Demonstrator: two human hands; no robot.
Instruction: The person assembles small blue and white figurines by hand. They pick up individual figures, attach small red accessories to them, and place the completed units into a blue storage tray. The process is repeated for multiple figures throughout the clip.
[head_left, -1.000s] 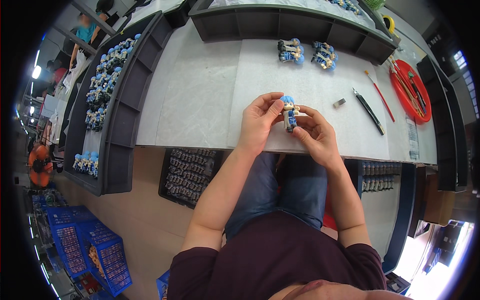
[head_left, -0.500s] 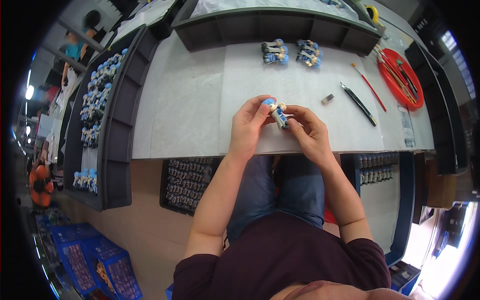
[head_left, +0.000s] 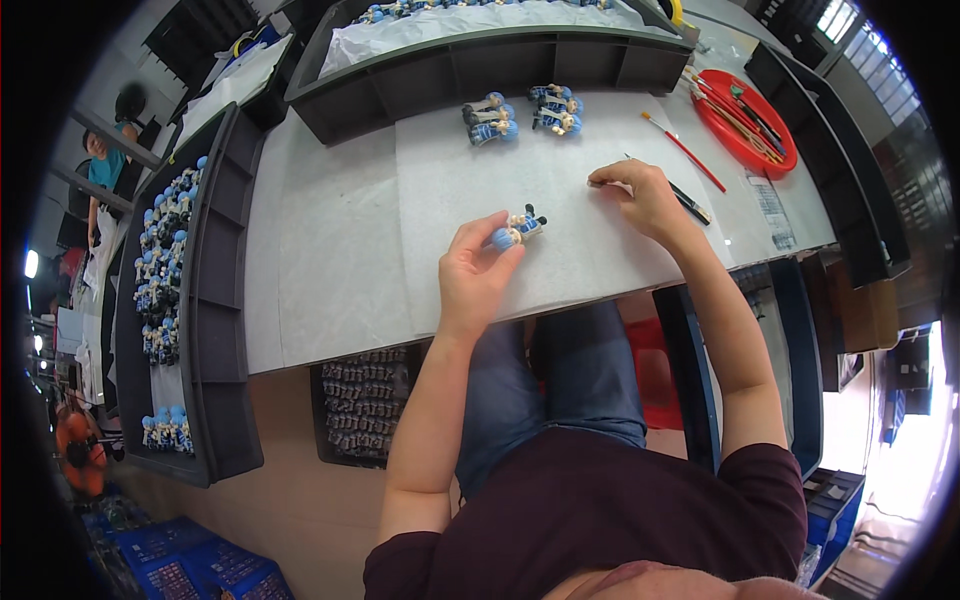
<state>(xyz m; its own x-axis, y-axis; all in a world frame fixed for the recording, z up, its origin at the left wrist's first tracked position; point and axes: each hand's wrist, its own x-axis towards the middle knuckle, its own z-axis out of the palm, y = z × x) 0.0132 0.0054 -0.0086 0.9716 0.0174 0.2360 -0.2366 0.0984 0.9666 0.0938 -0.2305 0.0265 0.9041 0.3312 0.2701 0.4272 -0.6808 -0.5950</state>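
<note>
My left hand (head_left: 474, 275) grips a small toy figurine (head_left: 522, 229) by its light-blue head, between thumb and fingers. The figurine is tilted sideways over the white paper, its dark feet pointing right. My right hand (head_left: 640, 195) reaches out over the paper, its fingertips pinched on a small greyish block (head_left: 595, 184) that they mostly cover. Beside that hand lies a dark-handled craft knife (head_left: 692, 206), partly hidden behind it. Farther off, similar figurines lie in two small groups, a left group (head_left: 490, 120) and a right group (head_left: 556, 108).
A red-handled paintbrush (head_left: 690, 155) lies right of the figurines, near a red dish (head_left: 745, 120) of brushes. Grey crates bound the work surface: a far crate (head_left: 480, 75) and a left crate (head_left: 220, 330) holding many figurines. Under the table sits a tray (head_left: 365, 405) of small parts.
My right hand has let go of the figurine and moved right to the small block. The left hand keeps the figurine, now turned with its feet to the right. The view has shifted.
</note>
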